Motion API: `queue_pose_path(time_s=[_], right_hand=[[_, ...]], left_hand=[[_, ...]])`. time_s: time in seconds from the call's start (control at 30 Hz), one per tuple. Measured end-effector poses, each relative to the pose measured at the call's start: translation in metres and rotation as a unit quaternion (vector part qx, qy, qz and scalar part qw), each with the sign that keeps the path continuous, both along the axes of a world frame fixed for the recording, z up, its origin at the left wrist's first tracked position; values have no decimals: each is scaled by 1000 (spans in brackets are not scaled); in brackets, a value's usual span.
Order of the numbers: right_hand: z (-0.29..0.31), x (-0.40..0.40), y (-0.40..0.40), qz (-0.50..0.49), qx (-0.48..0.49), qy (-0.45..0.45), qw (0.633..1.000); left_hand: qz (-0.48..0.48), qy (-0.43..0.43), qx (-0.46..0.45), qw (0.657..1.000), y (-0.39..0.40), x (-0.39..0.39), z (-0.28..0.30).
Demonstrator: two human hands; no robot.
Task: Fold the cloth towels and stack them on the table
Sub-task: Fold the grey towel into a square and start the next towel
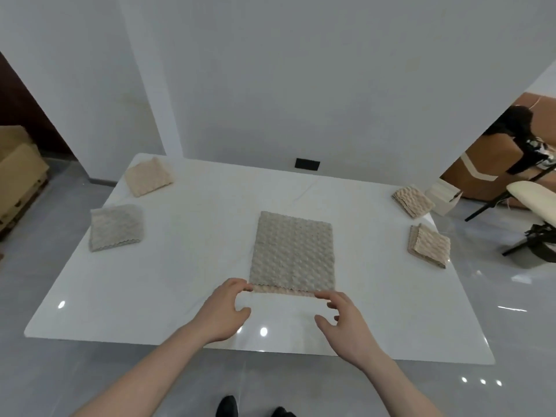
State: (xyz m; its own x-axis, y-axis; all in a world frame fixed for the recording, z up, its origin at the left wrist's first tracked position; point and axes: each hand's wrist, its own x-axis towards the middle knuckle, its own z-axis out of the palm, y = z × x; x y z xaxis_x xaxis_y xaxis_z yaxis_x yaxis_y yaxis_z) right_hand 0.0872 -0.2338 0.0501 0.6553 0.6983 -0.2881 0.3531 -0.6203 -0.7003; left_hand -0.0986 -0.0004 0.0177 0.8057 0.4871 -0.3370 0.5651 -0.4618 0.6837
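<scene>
My left hand (224,311) pinches the near-left corner of the grey towel (293,251), while my right hand (343,319) hovers with loose fingers at its near-right edge, holding nothing. The towel lies flat on the white table (192,266), just beyond both hands, mid-table.

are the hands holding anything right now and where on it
The left hand pinches the near left corner of the grey towel lying flat on the table. The right hand only touches its near edge, fingers loose.
</scene>
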Motion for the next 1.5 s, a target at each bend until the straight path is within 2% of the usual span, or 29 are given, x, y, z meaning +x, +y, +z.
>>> queue_pose_path(time_s=[0.33,0.63,0.73,0.83,1.03,1.27,1.5], right_hand=[[-30,64,5,23,-43,-19,999],[-152,126,34,70,-57,-65,994],[-210,130,31,49,-6,-142,989],[-245,120,28,8,61,-246,967],[-260,123,29,-4,111,-291,950],[-261,117,24,14,108,-341,934],[-250,107,20,-4,114,-322,940]], left_hand=[[-14,35,26,999,0,58,-25],[-44,23,139,989,16,109,-129],[-20,-41,212,976,12,117,-174],[14,-98,271,957,1,116,-203],[10,-142,310,940,4,114,-219],[21,-165,328,930,3,112,-223],[43,-171,326,929,-3,106,-217]])
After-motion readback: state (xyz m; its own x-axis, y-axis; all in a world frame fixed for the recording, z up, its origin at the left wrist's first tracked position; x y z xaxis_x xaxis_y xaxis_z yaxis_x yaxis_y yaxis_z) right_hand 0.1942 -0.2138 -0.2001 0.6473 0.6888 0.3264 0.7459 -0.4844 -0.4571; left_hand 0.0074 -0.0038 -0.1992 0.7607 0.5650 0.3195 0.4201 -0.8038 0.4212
